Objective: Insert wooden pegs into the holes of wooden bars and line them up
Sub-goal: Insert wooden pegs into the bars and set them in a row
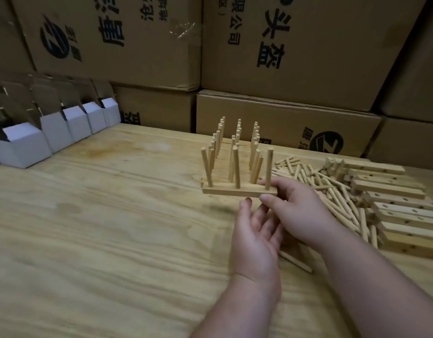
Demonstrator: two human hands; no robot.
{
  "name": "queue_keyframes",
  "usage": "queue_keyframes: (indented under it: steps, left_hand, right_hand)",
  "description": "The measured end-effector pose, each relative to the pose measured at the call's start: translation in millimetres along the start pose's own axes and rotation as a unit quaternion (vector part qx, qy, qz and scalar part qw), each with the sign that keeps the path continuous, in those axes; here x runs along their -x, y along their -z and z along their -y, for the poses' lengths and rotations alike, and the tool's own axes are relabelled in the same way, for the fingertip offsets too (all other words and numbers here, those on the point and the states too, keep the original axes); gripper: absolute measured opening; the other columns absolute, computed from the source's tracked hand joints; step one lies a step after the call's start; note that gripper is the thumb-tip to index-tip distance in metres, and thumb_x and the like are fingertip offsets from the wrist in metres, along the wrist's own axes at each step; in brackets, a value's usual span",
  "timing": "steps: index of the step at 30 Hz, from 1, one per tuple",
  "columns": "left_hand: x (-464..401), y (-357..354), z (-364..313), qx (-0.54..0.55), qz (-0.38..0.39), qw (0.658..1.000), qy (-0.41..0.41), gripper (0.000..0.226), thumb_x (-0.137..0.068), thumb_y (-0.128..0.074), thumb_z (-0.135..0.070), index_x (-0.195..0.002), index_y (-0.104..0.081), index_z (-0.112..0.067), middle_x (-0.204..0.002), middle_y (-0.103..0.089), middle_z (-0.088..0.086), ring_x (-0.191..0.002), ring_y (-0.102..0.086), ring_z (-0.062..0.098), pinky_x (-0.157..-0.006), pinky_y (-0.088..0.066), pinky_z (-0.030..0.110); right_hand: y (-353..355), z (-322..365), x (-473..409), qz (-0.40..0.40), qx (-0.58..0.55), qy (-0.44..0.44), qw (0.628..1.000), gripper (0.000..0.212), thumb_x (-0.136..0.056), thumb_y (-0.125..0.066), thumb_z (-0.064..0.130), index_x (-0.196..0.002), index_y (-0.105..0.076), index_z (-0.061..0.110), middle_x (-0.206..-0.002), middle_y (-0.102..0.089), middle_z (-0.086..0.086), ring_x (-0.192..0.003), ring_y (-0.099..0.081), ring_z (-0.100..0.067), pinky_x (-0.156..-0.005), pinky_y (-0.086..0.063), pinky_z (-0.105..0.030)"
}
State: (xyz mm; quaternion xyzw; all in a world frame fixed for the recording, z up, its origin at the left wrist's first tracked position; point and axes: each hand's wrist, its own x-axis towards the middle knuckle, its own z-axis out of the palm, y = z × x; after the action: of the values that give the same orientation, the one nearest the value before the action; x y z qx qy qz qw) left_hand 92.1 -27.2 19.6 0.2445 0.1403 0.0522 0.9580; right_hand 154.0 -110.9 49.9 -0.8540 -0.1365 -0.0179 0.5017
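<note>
You get one view only, from the camera on your head, looking forward and down across the wooden table [88, 228]. It sits close over your hands at 5 o'clock, with stacked cartons [296, 57] filling 12 o'clock.

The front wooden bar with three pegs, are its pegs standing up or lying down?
Standing up: all three pegs rise from the front light wooden bar, leaning slightly.

Cardboard boxes [296, 40]: inverted Chinese print, seemingly "头盔", "限公司".

Two bare forearms enter from the near right, no sleeves, watch or rings showing. The left hand [255, 236] and right hand [299, 213] wear no gloves; short, unpainted fingernails.
</note>
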Motion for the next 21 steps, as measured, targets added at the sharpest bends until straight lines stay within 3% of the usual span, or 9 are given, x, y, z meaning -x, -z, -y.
queue_keyframes:
  steps: [2, 4, 8, 12, 16, 21]
  left_hand:
    - [-2, 0, 2, 0.006, -0.007, 1.0, 0.003, 0.026, -0.103, -0.046, -0.038, -0.11, -0.065, -0.021, -0.119, -0.072, 0.008, -0.112, -0.069, 0.025, -0.102, -0.052, 0.044]
    - [-4, 1, 3, 0.012, -0.003, 1.0, 0.002, 0.029, -0.103, -0.046, -0.035, -0.12, -0.063, -0.018, -0.129, -0.068, 0.01, -0.117, -0.067, 0.025, -0.106, -0.05, 0.045]
    - [-8, 2, 5, 0.001, -0.006, 1.0, -0.001, 0.035, -0.104, -0.046, -0.033, -0.133, -0.059, -0.017, -0.139, -0.061, 0.01, -0.124, -0.062, 0.025, -0.111, -0.045, 0.046]
    - [-8, 2, 6, -0.004, -0.001, 1.0, -0.003, 0.039, -0.1, -0.048, -0.037, -0.13, -0.059, -0.015, -0.14, -0.06, 0.014, -0.125, -0.061, 0.027, -0.112, -0.043, 0.047]
    - [-5, 2, 5, -0.004, 0.002, 1.0, -0.009, 0.037, -0.1, -0.045, -0.041, -0.125, -0.06, -0.017, -0.137, -0.061, 0.017, -0.123, -0.063, 0.027, -0.111, -0.044, 0.047]
    - [-4, 3, 6, -0.012, -0.002, 1.0, -0.009, 0.036, -0.101, -0.045, -0.04, -0.129, -0.058, -0.02, -0.145, -0.054, 0.016, -0.13, -0.056, 0.026, -0.113, -0.043, 0.046]
  right_hand:
    - [-6, -1, -10, 0.02, 0.024, 0.009, 0.999, 0.027, -0.097, -0.068, 0.014, -0.113, -0.072, 0.035, -0.093, -0.071, 0.011, -0.08, -0.065, 0.007, -0.073, -0.05, -0.012]
    - [-9, -5, -15, 0.03, 0.031, 0.011, 0.999, 0.028, -0.096, -0.07, 0.015, -0.112, -0.072, 0.037, -0.095, -0.07, 0.012, -0.082, -0.065, 0.007, -0.074, -0.049, -0.01]
    - [-13, -17, -22, 0.028, 0.083, 0.016, 0.996, 0.02, -0.093, -0.073, 0.025, -0.104, -0.07, 0.042, -0.096, -0.069, 0.019, -0.09, -0.064, 0.003, -0.077, -0.048, -0.018]
    - [-15, -25, -28, -0.013, 0.154, 0.011, 0.988, 0.026, -0.089, -0.074, 0.033, -0.115, -0.072, 0.033, -0.096, -0.065, 0.023, -0.089, -0.062, 0.002, -0.082, -0.05, -0.026]
    - [-15, -26, -30, -0.031, 0.238, -0.002, 0.971, 0.011, -0.088, -0.07, 0.045, -0.096, -0.071, 0.037, -0.089, -0.07, 0.016, -0.089, -0.066, -0.012, -0.088, -0.055, -0.038]
    - [-11, -24, -32, -0.046, 0.281, -0.032, 0.958, 0.006, -0.087, -0.066, 0.045, -0.082, -0.068, 0.042, -0.083, -0.068, 0.018, -0.095, -0.066, -0.014, -0.093, -0.053, -0.04]
